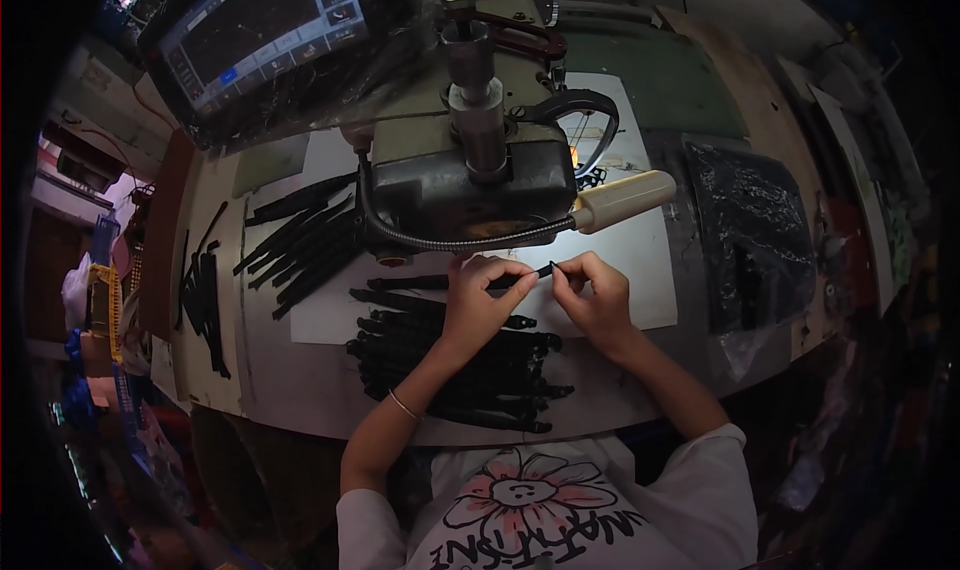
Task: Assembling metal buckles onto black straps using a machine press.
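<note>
A narrow black fabric strip [545, 269] is stretched between my hands, just in front of a sewing machine head [465, 200]. My left hand [480, 300] pinches it between thumb and fingers, and its length runs on to the left behind that hand. At its right end, the fingertips of my right hand [597, 298] are closed on the tip. Below my left hand and wrist lies a pile of similar black strips [465, 370], set roughly side by side. The wrist partly covers them.
Left of the machine head lies another bundle of black strips [305, 245], with more strips [203, 300] at the table's left side. A plastic-wrapped black package [755, 235] rests on the right. A screen [265, 35] stands upper left. A cream handle [630, 200] juts out above my right hand.
</note>
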A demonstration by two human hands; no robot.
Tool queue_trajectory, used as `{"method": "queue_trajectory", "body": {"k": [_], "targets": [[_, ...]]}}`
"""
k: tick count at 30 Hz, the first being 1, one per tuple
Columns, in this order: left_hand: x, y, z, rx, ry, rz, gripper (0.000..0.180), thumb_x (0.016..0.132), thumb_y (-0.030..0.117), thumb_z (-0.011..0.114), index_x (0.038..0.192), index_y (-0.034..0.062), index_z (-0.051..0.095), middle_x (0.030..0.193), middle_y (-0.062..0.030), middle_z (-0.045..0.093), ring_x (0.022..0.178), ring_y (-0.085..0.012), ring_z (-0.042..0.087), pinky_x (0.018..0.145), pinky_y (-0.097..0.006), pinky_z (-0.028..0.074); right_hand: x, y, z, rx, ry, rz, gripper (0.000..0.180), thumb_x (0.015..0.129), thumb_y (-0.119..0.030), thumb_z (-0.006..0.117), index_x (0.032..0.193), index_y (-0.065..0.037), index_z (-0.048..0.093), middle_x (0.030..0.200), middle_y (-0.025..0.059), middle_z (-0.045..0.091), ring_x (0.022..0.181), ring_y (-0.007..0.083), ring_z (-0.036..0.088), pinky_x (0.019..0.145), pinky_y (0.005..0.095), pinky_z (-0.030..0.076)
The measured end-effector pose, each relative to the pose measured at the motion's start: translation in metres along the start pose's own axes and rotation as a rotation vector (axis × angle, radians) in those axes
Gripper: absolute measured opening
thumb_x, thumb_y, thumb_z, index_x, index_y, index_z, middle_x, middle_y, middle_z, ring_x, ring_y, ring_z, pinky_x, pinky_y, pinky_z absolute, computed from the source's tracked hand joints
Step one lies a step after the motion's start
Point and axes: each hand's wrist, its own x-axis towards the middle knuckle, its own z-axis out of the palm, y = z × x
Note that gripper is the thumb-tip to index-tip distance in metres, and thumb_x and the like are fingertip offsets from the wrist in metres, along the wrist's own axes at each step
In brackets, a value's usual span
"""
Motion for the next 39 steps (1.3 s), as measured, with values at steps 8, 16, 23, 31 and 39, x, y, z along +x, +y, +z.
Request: {"method": "queue_trajectory", "body": {"k": [8,16,23,31,39], "targets": [[-0.004,0.002,-0.001,0.065,0.032,0.045,0.01,0.073,0.018,0.07,0.075,0.0104,0.064,0.076,0.0009,0.064,0.076,-0.0147,0.058,0.088,-0.033,0.028,-0.006,0.001,0.004,0.198,-0.006,0.135,0.012,0.078,-0.004,0.064,0.074,-0.001,0.053,0.063,0.0047,0.059,0.054,0.0091,0.056,0.05,0.0216,0.044],[-0.004,0.005,-0.001,0.083,0.01,0.033,0.009,0.072,0.016,0.07,0.074,0.0103,0.064,0.075,0.0012,0.064,0.077,-0.015,0.057,0.085,-0.032,0.029,-0.008,0.003,0.006,0.184,0.014,0.109,0.011,0.077,-0.003,0.064,0.075,0.0,0.054,0.064,0.0046,0.059,0.054,0.0087,0.055,0.05,0.0215,0.044],[-0.007,0.009,0.001,0.094,-0.016,0.014,0.008,0.072,0.014,0.07,0.072,0.0096,0.063,0.074,-0.0007,0.063,0.076,-0.0158,0.058,0.094,-0.036,0.028,-0.008,0.002,0.008,-0.002,0.027,-0.135,0.011,0.074,-0.001,0.064,0.074,-0.002,0.053,0.065,0.0085,0.055,0.053,0.0197,0.055,0.049,0.028,0.044],[-0.008,0.004,0.002,0.134,0.012,0.051,0.008,0.072,0.016,0.069,0.074,0.0106,0.063,0.076,0.0003,0.063,0.077,-0.0164,0.057,0.086,-0.033,0.031,-0.013,0.002,0.011,0.054,-0.064,-0.08,0.009,0.075,-0.001,0.063,0.076,-0.001,0.054,0.067,0.0097,0.057,0.056,0.0208,0.056,0.051,0.0285,0.045],[-0.006,-0.004,-0.004,0.18,-0.053,0.049,0.012,0.073,0.021,0.069,0.08,0.012,0.064,0.08,0.0013,0.064,0.081,-0.0174,0.057,0.087,-0.033,0.028,-0.011,0.004,0.007,0.155,-0.05,0.079,0.009,0.078,-0.004,0.063,0.083,0.001,0.058,0.071,0.0082,0.06,0.058,0.0139,0.058,0.054,0.0242,0.046]]}}
